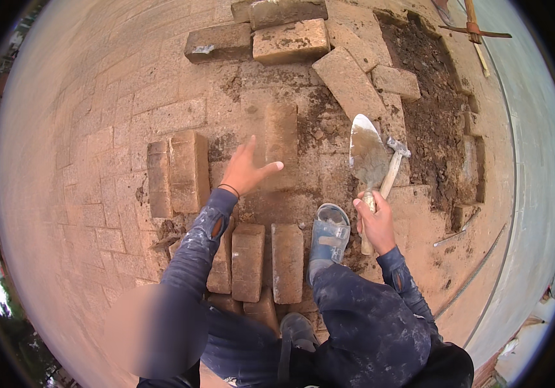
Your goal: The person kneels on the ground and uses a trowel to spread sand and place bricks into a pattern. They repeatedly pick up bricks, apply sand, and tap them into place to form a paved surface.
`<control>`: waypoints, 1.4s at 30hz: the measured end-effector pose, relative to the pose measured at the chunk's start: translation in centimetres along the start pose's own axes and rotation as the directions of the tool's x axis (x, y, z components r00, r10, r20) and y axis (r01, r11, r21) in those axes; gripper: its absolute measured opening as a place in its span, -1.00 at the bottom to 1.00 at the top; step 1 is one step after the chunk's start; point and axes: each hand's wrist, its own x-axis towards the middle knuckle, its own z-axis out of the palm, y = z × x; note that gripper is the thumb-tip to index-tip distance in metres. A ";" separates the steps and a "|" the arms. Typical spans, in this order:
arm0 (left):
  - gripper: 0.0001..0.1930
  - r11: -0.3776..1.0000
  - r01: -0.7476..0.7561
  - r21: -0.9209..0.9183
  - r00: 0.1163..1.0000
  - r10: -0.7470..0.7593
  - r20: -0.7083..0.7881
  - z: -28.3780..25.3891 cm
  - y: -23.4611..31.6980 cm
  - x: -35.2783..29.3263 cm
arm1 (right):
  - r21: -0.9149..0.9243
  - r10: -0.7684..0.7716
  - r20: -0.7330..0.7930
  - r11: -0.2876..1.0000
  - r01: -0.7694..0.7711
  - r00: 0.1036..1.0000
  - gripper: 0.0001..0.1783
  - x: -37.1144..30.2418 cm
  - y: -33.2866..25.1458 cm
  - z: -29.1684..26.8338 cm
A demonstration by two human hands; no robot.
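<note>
My left hand [250, 169] is open, fingers spread, with its thumb over the near left part of a slightly blurred brick [282, 132]. Whether the thumb touches that brick, I cannot tell. My right hand [376, 221] is closed round the wooden handle of a trowel [369, 152], its mud-smeared blade pointing away from me. Just right of the blade is a hammer [394, 167], its wooden handle running down behind my right hand. It is unclear whether I grip the hammer too. Two bricks [187, 171] stand side by side left of my left hand.
Several bricks [248, 262] lie close to my feet, by my sandal [330, 236]. More bricks [290, 41] are grouped at the far side, with loose pavers [350, 81] nearby. A dug-out strip of dark soil [429, 110] runs along the right. A pickaxe [473, 29] is at the far right.
</note>
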 end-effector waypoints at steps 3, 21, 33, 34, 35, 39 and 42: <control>0.12 0.997 0.022 -0.068 1.000 -0.023 -0.007 3.5 0.8 -1.4 | 0.002 -0.030 0.001 1.000 0.030 1.000 -0.73 1.0 -0.8 2.6; -0.55 0.841 0.123 -0.527 0.855 -0.359 -0.374 8.6 -0.7 -6.2 | -0.775 -0.386 0.391 0.352 0.525 0.836 -0.59 6.0 2.2 6.3; -0.53 0.848 0.159 -0.505 0.883 -0.352 -0.312 7.4 -1.2 -5.9 | -0.809 -0.364 0.425 0.257 0.529 0.828 -0.57 8.4 -1.4 6.9; -0.52 0.862 0.146 -0.486 0.894 -0.325 -0.308 7.7 -1.2 -6.0 | -0.814 -0.394 0.398 0.266 0.517 0.829 -0.57 9.5 -1.1 6.8; -0.53 0.846 0.148 -0.513 0.896 -0.334 -0.292 7.9 -1.3 -5.9 | -0.818 -0.422 0.370 0.275 0.506 0.828 -0.56 10.7 -0.9 6.7; -0.57 0.789 0.179 -0.588 0.902 -0.371 -0.223 8.5 -1.5 -6.0 | -0.839 -0.429 0.307 0.300 0.454 0.850 -0.55 13.6 -3.5 8.8; -0.56 0.825 0.201 -0.528 0.886 -0.383 -0.261 7.8 -1.1 -5.6 | -0.815 -0.404 0.329 0.336 0.473 0.853 -0.53 10.9 -1.1 7.9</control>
